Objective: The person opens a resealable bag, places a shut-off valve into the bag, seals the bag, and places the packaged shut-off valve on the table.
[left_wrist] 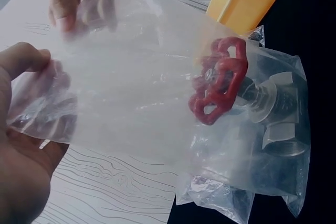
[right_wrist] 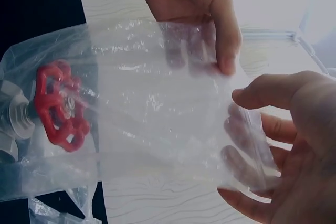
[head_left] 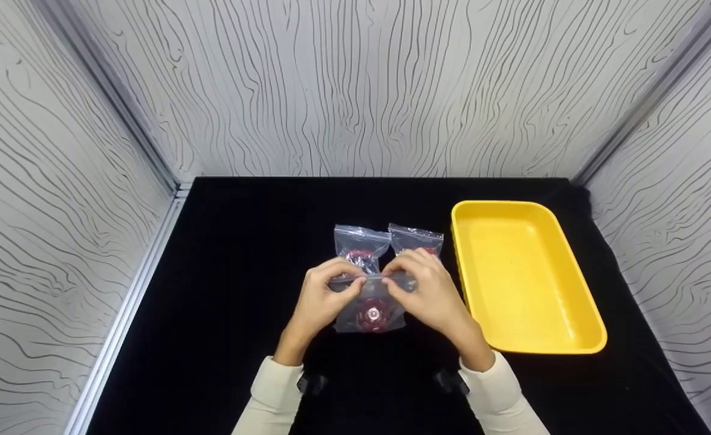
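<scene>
A clear zip bag [head_left: 355, 317] holds a metal valve [left_wrist: 281, 106] with a red handwheel [left_wrist: 223, 80]. My left hand [head_left: 323, 294] pinches the bag's top edge between thumb and fingers, left of the middle. Close beside it, my right hand [head_left: 426, 290] pinches the same edge on the right, its fingers showing through the plastic in the right wrist view. The valve sits at the bottom of the bag, its red handwheel [right_wrist: 60, 106] facing the opening end. Just beyond the hands, two more zip bags, left [head_left: 358, 238] and right [head_left: 413, 237], contain red parts.
To the right stands a yellow tray [head_left: 470, 284], its near wall beside my right forearm. Black cloth [head_left: 240, 272] covers the table. White panels [head_left: 355, 90] with a wavy line pattern enclose the back and both sides.
</scene>
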`<state>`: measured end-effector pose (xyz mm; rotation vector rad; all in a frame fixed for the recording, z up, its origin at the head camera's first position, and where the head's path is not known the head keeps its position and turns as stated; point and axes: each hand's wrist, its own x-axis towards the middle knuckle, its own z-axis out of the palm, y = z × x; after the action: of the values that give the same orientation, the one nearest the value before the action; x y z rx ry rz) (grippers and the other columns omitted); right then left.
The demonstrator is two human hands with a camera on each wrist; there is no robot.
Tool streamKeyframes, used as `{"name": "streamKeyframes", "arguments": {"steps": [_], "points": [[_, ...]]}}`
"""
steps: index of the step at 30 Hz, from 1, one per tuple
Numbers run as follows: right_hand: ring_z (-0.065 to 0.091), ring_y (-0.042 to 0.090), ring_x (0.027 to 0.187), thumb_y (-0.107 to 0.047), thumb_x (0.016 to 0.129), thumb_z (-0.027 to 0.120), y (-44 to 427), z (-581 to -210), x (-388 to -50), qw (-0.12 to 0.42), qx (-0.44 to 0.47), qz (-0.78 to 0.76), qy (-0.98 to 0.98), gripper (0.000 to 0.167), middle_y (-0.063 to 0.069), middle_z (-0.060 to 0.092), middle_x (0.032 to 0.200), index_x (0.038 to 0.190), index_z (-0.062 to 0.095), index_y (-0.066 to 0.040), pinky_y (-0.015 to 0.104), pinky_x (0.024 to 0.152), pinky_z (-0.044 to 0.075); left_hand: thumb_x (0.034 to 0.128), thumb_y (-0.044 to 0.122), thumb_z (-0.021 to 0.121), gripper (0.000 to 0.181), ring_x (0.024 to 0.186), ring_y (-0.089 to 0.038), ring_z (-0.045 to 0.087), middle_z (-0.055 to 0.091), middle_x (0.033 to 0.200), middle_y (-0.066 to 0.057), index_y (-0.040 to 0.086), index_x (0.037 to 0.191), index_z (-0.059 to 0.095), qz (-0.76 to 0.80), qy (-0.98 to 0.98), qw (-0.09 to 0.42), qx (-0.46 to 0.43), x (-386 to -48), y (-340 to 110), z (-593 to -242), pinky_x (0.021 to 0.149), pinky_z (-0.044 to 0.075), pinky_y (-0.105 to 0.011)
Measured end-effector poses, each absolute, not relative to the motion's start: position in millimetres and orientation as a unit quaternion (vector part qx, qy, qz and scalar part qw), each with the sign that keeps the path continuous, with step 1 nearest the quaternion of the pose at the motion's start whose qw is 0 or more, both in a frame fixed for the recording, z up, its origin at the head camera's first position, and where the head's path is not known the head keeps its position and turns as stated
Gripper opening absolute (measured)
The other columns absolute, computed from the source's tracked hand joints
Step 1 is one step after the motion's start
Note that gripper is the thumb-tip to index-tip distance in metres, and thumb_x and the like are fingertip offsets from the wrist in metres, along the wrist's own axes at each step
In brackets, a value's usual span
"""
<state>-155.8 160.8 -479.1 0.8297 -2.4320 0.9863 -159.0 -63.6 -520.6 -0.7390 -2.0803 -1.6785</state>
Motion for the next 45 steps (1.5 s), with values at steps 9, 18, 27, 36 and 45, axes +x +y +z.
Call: {"name": "streamKeyframes", "arguments": {"steps": [9,18,27,36,45], "points": [[0.063,0.015,0.087,-0.009,0.089,0.086,165.1,-482.9,-157.8,0.183,0.3,0.4,-0.847,0.01,-0.006,0.074,0.09,0.093,0.079,-0.015,0.033,0.084,0.051,0.0868,-0.005,0.081,0.017,0.081,-0.013,0.072,0.078,0.087,0.0,0.012,0.088,0.08,-0.598,-0.733,0.195,-0.257,-159.3,-64.1,-520.7,0.079,0.062,-0.026],[0.068,0.018,0.089,-0.004,0.087,0.087,174.0,-489.0,-160.7,0.156,0.283,0.468,-0.823,0.014,-0.006,0.075,0.092,0.095,0.08,-0.014,0.023,0.087,0.053,0.0885,-0.002,0.083,0.015,0.081,-0.011,0.071,0.077,0.086,-0.001,0.013,0.087,0.08,-0.607,-0.733,0.195,-0.235,-157.7,-69.5,-521.7,0.08,0.061,-0.024],[0.067,0.021,0.087,-0.002,0.085,0.086,177.3,-488.9,-159.2,0.174,0.286,0.485,-0.808,0.01,-0.001,0.077,0.088,0.091,0.082,-0.008,0.019,0.089,0.049,0.0875,-0.002,0.083,0.014,0.082,-0.011,0.071,0.077,0.086,0.001,0.012,0.087,0.079,-0.603,-0.736,0.185,-0.244,-157.8,-69.1,-520.9,0.08,0.061,-0.025],[0.069,0.018,0.09,-0.007,0.089,0.086,182.6,-494.3,-159.6,0.139,0.257,0.509,-0.809,0.011,-0.004,0.076,0.093,0.095,0.081,-0.015,0.022,0.087,0.055,0.0854,-0.004,0.084,0.015,0.08,-0.012,0.069,0.077,0.084,-0.003,0.009,0.085,0.079,-0.597,-0.74,0.202,-0.234,-158.9,-68.6,-524.5,0.079,0.058,-0.022],[0.066,0.012,0.089,-0.002,0.087,0.085,193.2,-498.6,-158.7,0.166,0.248,0.526,-0.796,0.013,-0.001,0.075,0.091,0.091,0.08,-0.014,0.016,0.082,0.053,0.0867,-0.003,0.084,0.015,0.079,-0.012,0.07,0.077,0.084,-0.001,0.011,0.085,0.079,-0.598,-0.738,0.203,-0.237,-158.8,-69.3,-524.4,0.079,0.059,-0.022]]}}
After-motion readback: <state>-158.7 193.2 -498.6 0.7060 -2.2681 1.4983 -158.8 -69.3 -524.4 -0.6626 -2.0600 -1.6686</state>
